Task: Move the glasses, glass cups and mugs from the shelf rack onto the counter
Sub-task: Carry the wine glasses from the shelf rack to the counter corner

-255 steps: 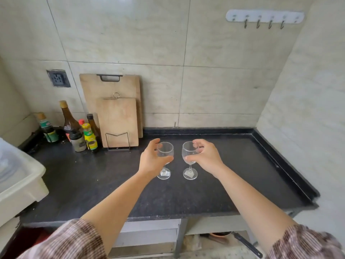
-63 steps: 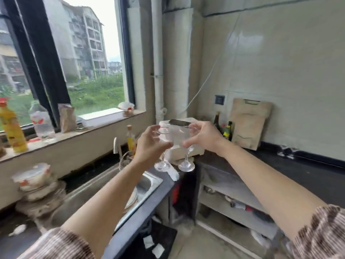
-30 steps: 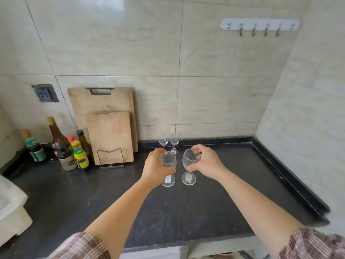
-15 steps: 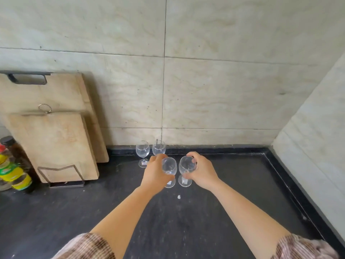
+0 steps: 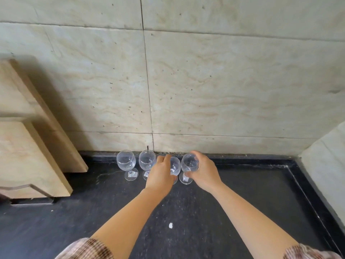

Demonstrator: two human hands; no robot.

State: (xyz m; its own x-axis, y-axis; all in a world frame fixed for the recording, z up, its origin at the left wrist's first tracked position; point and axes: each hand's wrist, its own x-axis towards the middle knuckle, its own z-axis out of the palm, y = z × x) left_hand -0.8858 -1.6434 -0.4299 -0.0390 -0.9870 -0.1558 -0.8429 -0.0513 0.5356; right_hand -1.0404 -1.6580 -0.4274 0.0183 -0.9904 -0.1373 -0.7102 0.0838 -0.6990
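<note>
Both held wine glasses have moved back to the wall, joining the row. Left hand point(image 5: 160, 176) grips the third glass point(image 5: 174, 168), right hand point(image 5: 203, 171) the fourth glass point(image 5: 188, 164); two standing glasses point(image 5: 126, 162) are just left on the counter point(image 5: 242, 202), cutting boards point(image 5: 35, 146) beyond.

clear colourless wine glasses point(image 5: 128, 161), black speckled counter point(image 5: 242, 193), beige veined wall tiles point(image 5: 224, 81) with dark grout lines, pale tan wooden cutting boards point(image 5: 28, 150), brown-and-cream checked sleeves point(image 5: 87, 248), small white scrap point(image 5: 170, 225) on counter

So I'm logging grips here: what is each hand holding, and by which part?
Each holds a wine glass by its bowl: left hand on one glass, right hand on the other glass.
</note>
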